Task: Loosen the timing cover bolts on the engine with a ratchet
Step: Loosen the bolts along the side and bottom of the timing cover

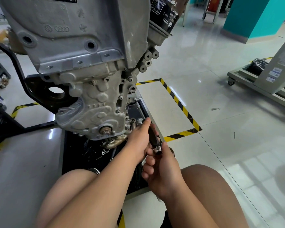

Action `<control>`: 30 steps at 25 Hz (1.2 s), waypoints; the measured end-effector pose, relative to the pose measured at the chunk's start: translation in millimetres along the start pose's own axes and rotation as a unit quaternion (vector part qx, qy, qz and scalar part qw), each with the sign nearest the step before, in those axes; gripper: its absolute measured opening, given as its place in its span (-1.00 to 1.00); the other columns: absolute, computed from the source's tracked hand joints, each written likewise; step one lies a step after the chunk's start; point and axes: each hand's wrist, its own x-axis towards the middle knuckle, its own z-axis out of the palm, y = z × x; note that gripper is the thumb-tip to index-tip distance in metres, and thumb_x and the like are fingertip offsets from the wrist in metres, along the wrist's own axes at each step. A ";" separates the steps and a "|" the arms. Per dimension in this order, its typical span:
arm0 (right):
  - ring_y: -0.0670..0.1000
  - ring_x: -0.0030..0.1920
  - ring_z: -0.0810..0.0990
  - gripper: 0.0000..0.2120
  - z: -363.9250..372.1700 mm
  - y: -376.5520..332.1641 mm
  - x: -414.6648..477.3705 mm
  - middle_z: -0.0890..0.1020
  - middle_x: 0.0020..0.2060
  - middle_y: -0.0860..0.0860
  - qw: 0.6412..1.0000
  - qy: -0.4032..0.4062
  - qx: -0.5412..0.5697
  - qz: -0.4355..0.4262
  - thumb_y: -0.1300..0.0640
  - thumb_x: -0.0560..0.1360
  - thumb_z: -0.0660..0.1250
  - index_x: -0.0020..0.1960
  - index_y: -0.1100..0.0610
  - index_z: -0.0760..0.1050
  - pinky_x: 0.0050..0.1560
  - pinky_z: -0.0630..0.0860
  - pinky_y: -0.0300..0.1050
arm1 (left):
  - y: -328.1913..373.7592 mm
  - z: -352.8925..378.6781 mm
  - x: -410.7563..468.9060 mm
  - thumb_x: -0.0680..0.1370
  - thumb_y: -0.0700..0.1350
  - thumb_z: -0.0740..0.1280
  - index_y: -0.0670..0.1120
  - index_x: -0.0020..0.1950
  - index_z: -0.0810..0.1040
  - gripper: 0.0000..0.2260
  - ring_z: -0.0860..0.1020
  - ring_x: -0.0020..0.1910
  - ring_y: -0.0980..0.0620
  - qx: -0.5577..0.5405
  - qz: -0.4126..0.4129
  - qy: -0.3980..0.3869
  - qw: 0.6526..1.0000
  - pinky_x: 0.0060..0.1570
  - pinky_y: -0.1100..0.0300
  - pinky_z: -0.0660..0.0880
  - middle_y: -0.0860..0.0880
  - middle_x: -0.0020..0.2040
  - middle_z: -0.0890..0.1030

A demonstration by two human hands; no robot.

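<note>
Knees (pixel 69 191) nearest, crouched. Right hand (pixel 163 171) curls round the butt of the ratchet (pixel 152 137); left hand (pixel 139 139) grips the handle higher up. Extension reaches a bolt (pixel 135 99) at the timing cover (pixel 95 106) edge. Advice: keep the socket square, steady the head, pull smoothly, no jerking.

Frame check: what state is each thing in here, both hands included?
timing cover: still mounted on the engine.
ratchet: held in both hands, shaft reaching up along the cover's right edge.
left hand: grips the ratchet's black handle.
right hand: fingers curled, holding the handle's chrome end.
oil filter: fitted on the engine.
</note>
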 end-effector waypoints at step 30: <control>0.03 -0.60 0.31 -0.38 -6.0 -0.2 8.4 0.33 -0.58 0.03 0.990 0.063 -0.120 -0.028 -0.32 0.54 0.10 -0.46 0.10 0.49 -0.52 0.33 -0.21 | 1.8 -8.2 -14.1 0.65 -0.02 0.17 -0.11 -0.03 0.46 -0.81 0.53 -0.49 0.03 0.016 0.022 -0.073 0.997 -0.60 0.33 0.32 -0.02 -0.32 0.64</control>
